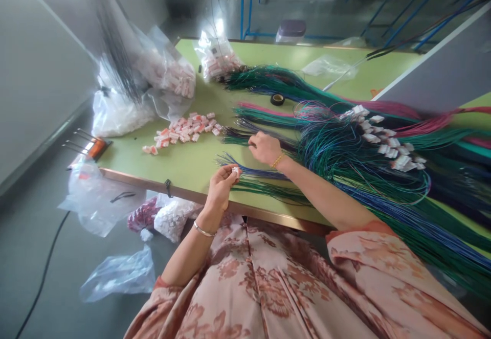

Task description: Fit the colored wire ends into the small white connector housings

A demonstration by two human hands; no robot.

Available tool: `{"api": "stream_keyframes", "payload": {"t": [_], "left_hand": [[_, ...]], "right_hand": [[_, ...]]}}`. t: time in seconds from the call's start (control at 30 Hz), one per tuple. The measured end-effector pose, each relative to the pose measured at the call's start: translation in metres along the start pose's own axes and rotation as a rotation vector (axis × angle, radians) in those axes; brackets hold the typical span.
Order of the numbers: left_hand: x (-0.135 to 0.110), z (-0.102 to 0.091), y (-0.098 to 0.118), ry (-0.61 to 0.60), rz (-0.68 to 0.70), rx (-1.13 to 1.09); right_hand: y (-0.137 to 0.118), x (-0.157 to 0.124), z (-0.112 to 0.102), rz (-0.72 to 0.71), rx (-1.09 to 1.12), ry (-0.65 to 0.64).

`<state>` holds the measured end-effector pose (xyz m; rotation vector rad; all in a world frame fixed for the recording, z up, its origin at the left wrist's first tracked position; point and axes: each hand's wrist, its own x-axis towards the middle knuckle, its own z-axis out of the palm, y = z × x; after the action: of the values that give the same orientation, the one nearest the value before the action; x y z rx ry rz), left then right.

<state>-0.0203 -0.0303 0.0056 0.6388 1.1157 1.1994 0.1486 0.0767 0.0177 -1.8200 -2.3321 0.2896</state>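
Clear bags (169,81): pink-white connectors inside. Loose pile (184,128) on table (172,162). Left hand (221,184): fingertips pinch connector (235,171) at table edge. Right hand (265,148): fingers curled over wires (238,135); grip unclear. Wires lie lengthwise left-right, tips pointing left.

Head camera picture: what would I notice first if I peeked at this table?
The big sweep of green, blue and pink wires covering the right side of the green table. Next, the pile of white-and-orange connectors at the left, and the left hand pinching one small white connector near the front edge.
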Motion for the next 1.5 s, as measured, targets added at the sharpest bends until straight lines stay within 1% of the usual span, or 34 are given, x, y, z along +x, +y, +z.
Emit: {"api": "stream_keyframes", "payload": {"t": [0.1, 0.2, 0.4, 0.47, 0.53, 0.6, 0.7, 0.8, 0.93, 1.03, 1.2, 1.37, 1.5], "left_hand": [[-0.001, -0.001, -0.001, -0.001, 0.005, -0.006], [0.0, -0.002, -0.002, 0.005, 0.004, -0.013], [0.002, -0.005, -0.003, -0.013, -0.003, -0.027], [0.002, -0.005, -0.003, -0.015, -0.006, -0.028], [0.001, -0.005, -0.002, -0.019, -0.008, -0.033], [0.001, -0.005, -0.001, -0.024, -0.01, -0.039], [0.0, -0.004, 0.0, -0.03, -0.017, -0.048], [0.001, -0.004, -0.001, -0.028, -0.024, -0.061], [0.001, -0.004, -0.002, -0.021, -0.024, -0.08], [0.001, -0.003, -0.002, -0.025, -0.007, -0.113], [0.003, 0.002, 0.0, -0.079, 0.011, -0.264], [0.006, 0.007, 0.002, -0.096, -0.066, -0.385], [0.006, 0.01, 0.003, -0.105, -0.103, -0.409]], "right_hand": [[-0.001, 0.006, 0.01, -0.044, -0.088, -0.018], [-0.001, 0.005, 0.013, -0.089, -0.154, 0.0], [0.006, 0.003, 0.005, -0.21, -0.273, 0.019], [0.009, 0.005, 0.001, -0.182, -0.267, 0.01], [0.009, 0.007, -0.002, -0.119, -0.19, 0.0], [0.006, 0.011, -0.005, -0.093, -0.049, -0.01], [-0.009, 0.018, -0.006, -0.161, 0.202, -0.022], [-0.03, 0.028, -0.006, -0.247, 0.429, -0.012], [-0.052, 0.031, -0.006, -0.287, 0.678, -0.018], [-0.054, 0.021, -0.009, -0.266, 0.811, -0.019], [-0.04, -0.016, -0.014, -0.194, 0.957, -0.036], [-0.027, -0.048, -0.011, -0.118, 0.982, -0.058], [-0.023, -0.062, -0.006, -0.095, 0.958, -0.046]]}}
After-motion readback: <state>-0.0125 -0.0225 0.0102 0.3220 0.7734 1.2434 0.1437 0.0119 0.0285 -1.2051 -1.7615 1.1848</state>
